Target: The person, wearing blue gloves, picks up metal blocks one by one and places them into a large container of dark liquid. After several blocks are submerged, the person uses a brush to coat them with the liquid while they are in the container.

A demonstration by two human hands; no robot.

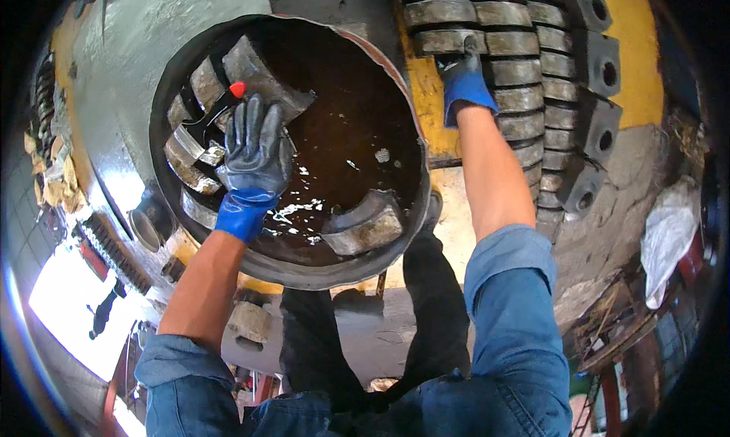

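Observation:
My left hand [257, 148], in a grey and blue glove, is over a wide round metal tub [342, 273] of dark brown liquid. Its fingers are stretched out and close together; the palm is hidden. Beside the fingertips lies a black tool with a red tip [220, 106], its kind unclear. Curved metal blocks [262, 76] crowd the tub's left side, and another curved block [363, 226] sits at its lower right. My gloved right hand [465, 80] grips the lowest curved metal block [441, 42] in the left row of a stack, one digit on top; other fingers are hidden.
Stacked rows of curved blocks [515, 72] run along the right, beside dark metal pieces with round holes [606, 72]. A metal cup-like container [150, 223] stands left of the tub. A white plastic bag [669, 235] hangs at far right.

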